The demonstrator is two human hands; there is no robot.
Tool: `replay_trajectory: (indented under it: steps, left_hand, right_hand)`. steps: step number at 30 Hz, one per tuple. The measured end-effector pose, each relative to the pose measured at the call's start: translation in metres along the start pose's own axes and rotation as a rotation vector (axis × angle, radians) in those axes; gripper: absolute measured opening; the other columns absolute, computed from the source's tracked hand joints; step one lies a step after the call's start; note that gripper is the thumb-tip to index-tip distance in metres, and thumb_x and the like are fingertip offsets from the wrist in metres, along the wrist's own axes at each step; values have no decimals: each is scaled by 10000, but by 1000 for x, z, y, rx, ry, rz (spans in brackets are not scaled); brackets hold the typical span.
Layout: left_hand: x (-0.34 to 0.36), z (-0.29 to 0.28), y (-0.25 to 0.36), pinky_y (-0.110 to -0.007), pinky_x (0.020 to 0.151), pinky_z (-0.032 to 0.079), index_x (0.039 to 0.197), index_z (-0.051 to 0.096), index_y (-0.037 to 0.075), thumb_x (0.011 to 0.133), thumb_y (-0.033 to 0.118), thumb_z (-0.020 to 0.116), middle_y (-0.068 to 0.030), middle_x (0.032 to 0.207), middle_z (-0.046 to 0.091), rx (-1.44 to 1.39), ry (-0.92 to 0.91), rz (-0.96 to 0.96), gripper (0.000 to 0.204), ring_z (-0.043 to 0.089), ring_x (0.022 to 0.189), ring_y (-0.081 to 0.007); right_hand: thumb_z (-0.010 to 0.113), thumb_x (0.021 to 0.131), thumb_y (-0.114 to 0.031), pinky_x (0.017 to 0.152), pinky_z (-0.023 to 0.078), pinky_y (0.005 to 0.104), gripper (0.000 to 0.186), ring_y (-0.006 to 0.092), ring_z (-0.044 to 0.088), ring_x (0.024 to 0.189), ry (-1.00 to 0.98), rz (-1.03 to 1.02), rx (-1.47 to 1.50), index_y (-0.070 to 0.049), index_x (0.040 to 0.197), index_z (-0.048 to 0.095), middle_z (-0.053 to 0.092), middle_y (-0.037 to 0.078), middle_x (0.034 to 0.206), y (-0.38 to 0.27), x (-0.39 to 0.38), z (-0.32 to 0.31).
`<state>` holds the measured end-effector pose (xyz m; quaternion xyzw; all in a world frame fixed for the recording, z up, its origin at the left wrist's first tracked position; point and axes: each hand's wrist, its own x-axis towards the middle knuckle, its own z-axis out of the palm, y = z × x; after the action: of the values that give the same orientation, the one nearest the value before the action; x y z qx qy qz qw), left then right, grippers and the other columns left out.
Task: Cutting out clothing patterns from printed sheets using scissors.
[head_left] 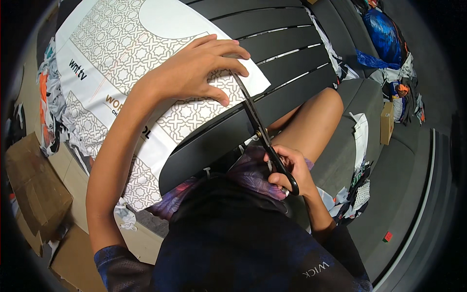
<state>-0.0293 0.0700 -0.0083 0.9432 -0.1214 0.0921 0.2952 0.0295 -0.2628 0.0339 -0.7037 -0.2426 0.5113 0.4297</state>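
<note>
Fingers of left hand (206, 68) spread wide over white, geometric-patterned fabric sheet (126, 63), far left on black slatted table (287, 44); right hand (294, 170) curled around long black scissors (263, 135), blades at fabric's right edge.

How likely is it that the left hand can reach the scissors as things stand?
Probably yes: the left hand is over the patterned cloth, its fingers close to the scissors, and nothing seems to block them.
</note>
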Motion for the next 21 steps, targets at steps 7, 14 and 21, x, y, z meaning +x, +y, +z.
replay_trajectory:
  steps: [7,14,21]
  left_hand:
    - [1,0,0,-496,1206,197,1208,647,201,634,610,717,-12,1404,508,2,-8,-4,708,399,1379,-272]
    - [0,1,-1,-499,1203,198,1206,646,194,636,620,709,-17,1407,509,1,-6,-1,714,396,1382,-273]
    - [0,1,-2,-493,1199,209,1205,642,181,656,581,727,-26,1407,514,-30,13,25,685,387,1390,-277]
  right_hand:
    - [863,752,-353,428,336,165,552,18,495,474,-5,45,39,7,1058,579,540,-39,642,-4,-4,1]
    - [864,727,-428,429,334,163,612,19,493,470,-6,76,111,2,1054,579,539,-36,641,-2,-3,2]
    - [865,702,-490,452,316,171,659,13,486,493,-8,13,69,-5,1048,581,535,-42,643,1,3,4]
